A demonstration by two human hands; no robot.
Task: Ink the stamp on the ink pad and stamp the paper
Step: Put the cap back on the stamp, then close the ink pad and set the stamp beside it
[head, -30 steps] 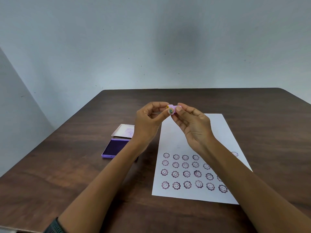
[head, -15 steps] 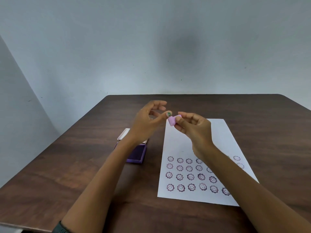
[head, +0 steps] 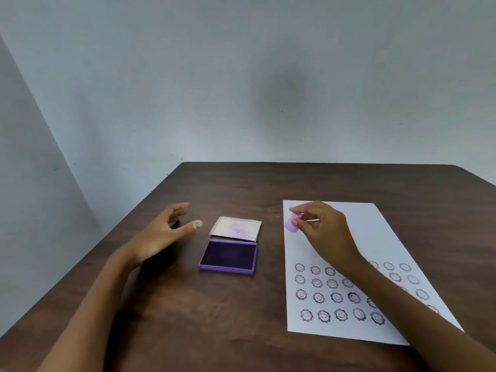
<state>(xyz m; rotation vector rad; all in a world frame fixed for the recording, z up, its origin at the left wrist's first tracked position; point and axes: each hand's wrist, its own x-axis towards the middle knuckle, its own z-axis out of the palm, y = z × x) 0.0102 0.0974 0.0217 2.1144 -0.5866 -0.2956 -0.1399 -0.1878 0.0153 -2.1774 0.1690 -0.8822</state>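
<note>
Lilac plastic, the small stamp [head: 290, 224] sits pinched in the fingers [head: 298, 224] of the right hand [head: 324, 232], right of centre in the frame, above the upper left corner of the paper [head: 357, 245]. Its body tilts, with the wider end pointing down and to the left; whether it touches the sheet cannot be told. The paper is white and lies flat on the right side of the table [head: 241, 189]; its lower half carries rows of purple smiling-flower prints [head: 336, 297], some hidden under the right forearm, and its upper half is blank.

Just left of the paper, near the frame's centre, the ink pad [head: 228, 255] lies open: a purple tray with a dark violet inking surface, and its pale lid [head: 235, 228], stained faintly purple inside, folded back flat on the far side.

Further left, the left hand [head: 161, 237] hovers over the dark brown wood-grain table with its fingers spread loosely and nothing in them; a green mark shows on the thumbnail. It is apart from the ink pad. Both forearms come in from the bottom edge. A plain grey-blue wall fills the upper half of the frame.
</note>
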